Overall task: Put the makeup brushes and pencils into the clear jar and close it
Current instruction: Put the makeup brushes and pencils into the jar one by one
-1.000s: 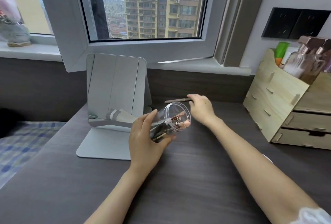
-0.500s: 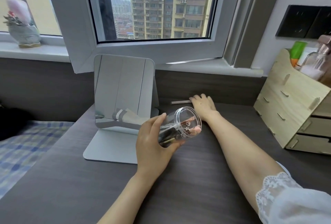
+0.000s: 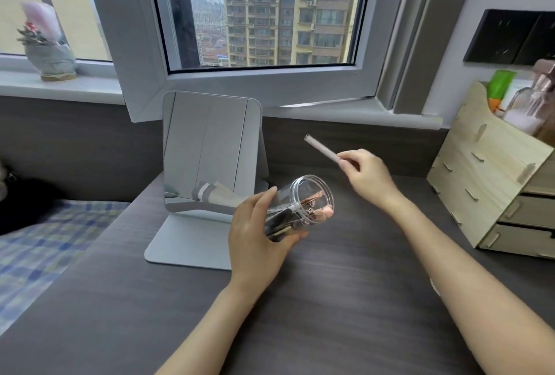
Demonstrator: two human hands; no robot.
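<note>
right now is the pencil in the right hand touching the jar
Apart. The head view shows the pencil raised in the right hand, with dark wall and desk visible between it and the clear jar.

A dark wood-grain desk (image 3: 345, 299) fills the foreground; a grey stand mirror (image 3: 210, 149) stands upright at its back edge, tilted slightly; a pale wooden drawer organiser (image 3: 492, 182) sits at the right, a green tube (image 3: 500, 86) and a glass bottle (image 3: 531, 104) poking from its top; the window (image 3: 270, 14) shows apartment towers; a small ornament (image 3: 49, 47) rests on the sill at left; a blue checked bedspread (image 3: 45, 248) lies beside the desk.
</note>
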